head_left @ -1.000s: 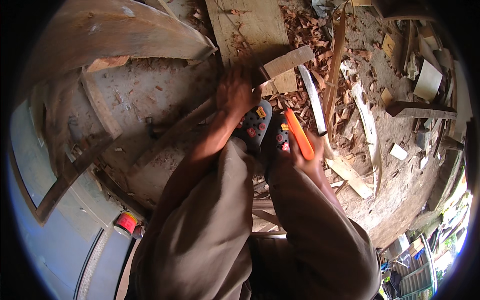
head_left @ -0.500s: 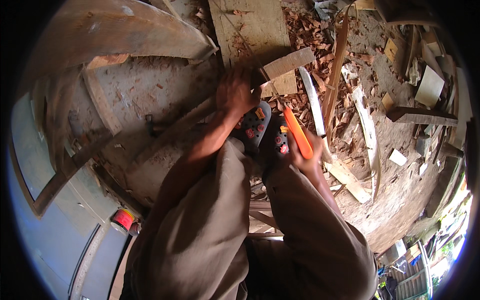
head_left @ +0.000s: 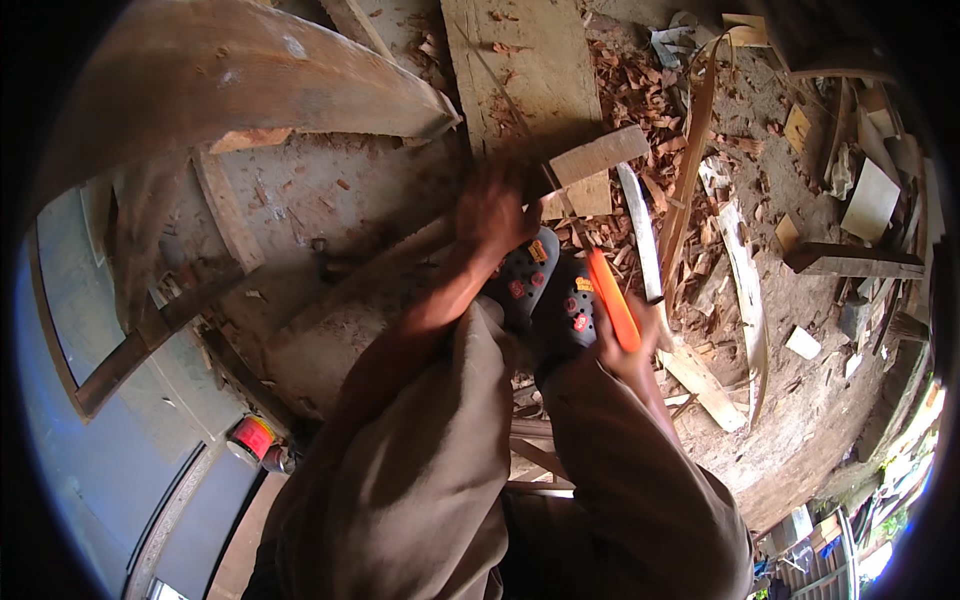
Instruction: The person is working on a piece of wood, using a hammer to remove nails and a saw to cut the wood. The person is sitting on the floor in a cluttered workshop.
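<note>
My right hand [head_left: 632, 338] is wrapped around the orange handle [head_left: 614, 302] of a handsaw. Its thin blade [head_left: 510, 105] runs away from me across a brown wooden beam [head_left: 600, 157], lying at the cut in it. On the left side of the cut, my left hand [head_left: 492, 212], a little blurred, grips the beam from above. The beam's end juts out to the right of the blade, over a flat pale board [head_left: 530, 60] on the ground. My feet, in dark clogs [head_left: 528, 272] with small charms, stand just this side of the beam.
Reddish wood chips [head_left: 640, 100] litter the ground at the far right. Long offcut strips [head_left: 742, 280] lie right of my hand. A large curved timber [head_left: 250, 75] spans the far left. A red can [head_left: 252, 436] stands by the grey-blue panel [head_left: 130, 450] at lower left.
The whole view has shifted, so everything sits lower and further right. The handsaw's handle seems slightly nearer to me against the beam. Both hands keep their grips.
</note>
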Available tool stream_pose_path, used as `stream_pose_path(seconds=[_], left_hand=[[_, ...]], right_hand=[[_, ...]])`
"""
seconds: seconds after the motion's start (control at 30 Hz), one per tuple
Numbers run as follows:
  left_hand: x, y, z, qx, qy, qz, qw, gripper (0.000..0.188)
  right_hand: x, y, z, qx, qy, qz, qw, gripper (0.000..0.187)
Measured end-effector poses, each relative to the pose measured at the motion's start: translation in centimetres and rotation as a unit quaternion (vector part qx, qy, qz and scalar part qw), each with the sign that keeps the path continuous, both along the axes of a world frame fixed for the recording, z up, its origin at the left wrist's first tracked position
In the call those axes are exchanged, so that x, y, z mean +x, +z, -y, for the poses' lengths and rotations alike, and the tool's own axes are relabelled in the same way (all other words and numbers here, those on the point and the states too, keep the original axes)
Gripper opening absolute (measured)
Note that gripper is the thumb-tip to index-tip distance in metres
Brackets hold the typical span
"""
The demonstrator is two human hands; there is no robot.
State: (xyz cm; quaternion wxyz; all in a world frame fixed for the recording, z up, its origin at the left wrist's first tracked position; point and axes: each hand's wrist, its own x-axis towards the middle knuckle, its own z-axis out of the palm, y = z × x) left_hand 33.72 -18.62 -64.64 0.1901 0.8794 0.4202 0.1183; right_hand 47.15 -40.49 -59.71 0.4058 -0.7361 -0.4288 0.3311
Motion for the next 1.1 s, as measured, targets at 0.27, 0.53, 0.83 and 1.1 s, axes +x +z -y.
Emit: stream_pose_path(seconds=[0.27, 0.53, 0.83, 1.1], left_hand=[[0.0, -0.5, -0.2, -0.010, -0.006, -0.001, 1.000, 0.047], [0.1, -0.4, 0.0, -0.034, 0.008, -0.060, 0.998, 0.054], [0.1, -0.4, 0.0, 0.010, 0.007, -0.021, 1.000, 0.050], [0.0, -0.2, 0.0, 0.020, -0.006, -0.003, 1.000, 0.044]], right_hand=[[0.7, 2.5, 7.8, -0.005, -0.006, -0.008, 1.000, 0.010], [-0.4, -1.4, -0.5, 0.068, 0.049, 0.038, 0.996, 0.009], [0.9, 2.5, 7.3, 0.004, 0.001, 0.052, 0.999, 0.011], [-0.1, -1.7, -2.5, 0.024, 0.055, 0.057, 0.997, 0.008]])
